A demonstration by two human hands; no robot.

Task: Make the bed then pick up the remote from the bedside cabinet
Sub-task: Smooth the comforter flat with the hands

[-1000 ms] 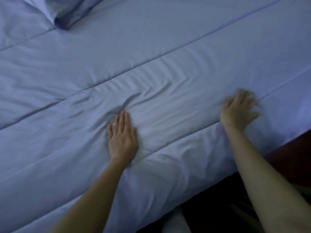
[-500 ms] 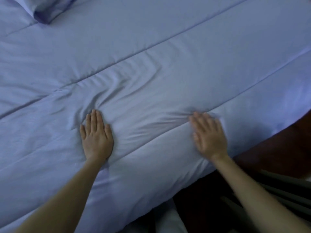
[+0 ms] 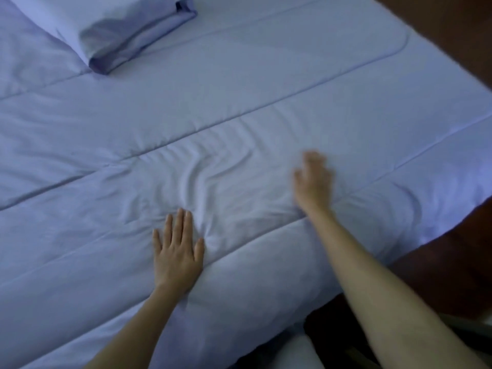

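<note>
Quilt (image 3: 239, 107) under left hand (image 3: 177, 251), right hand (image 3: 312, 179)

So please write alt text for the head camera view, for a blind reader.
Two bare hands smooth a wrinkled pale blue quilt: the left hand lies flat, the right hand is blurred. A pillow lies at the upper left.
</note>
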